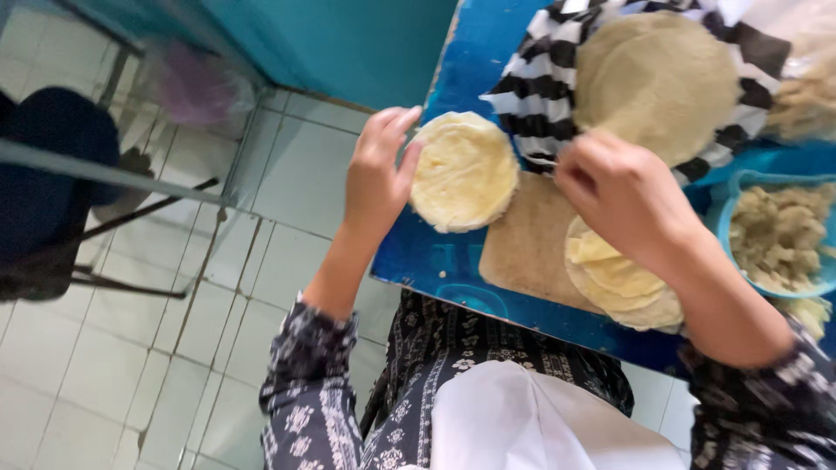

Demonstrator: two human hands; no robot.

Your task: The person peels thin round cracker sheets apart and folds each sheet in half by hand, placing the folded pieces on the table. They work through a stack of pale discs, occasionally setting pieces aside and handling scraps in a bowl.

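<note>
Hands: two, one left hand and one right hand. Flat dough rounds: three separate lots, being one pale round on the blue table, one larger round on one black-and-white striped cloth, and one stack of thin rounds whose number cannot be told. Also one wooden board, one blue bowl of crumbly filling, and one dark chair on the tiled floor.

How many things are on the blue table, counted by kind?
Flat dough rounds or stacks: 3
Wooden board: 1
Striped cloth: 1
Blue bowl with dough lumps: 1
Total: 6
The left hand touches one round; the right hand hovers above the board.
</note>
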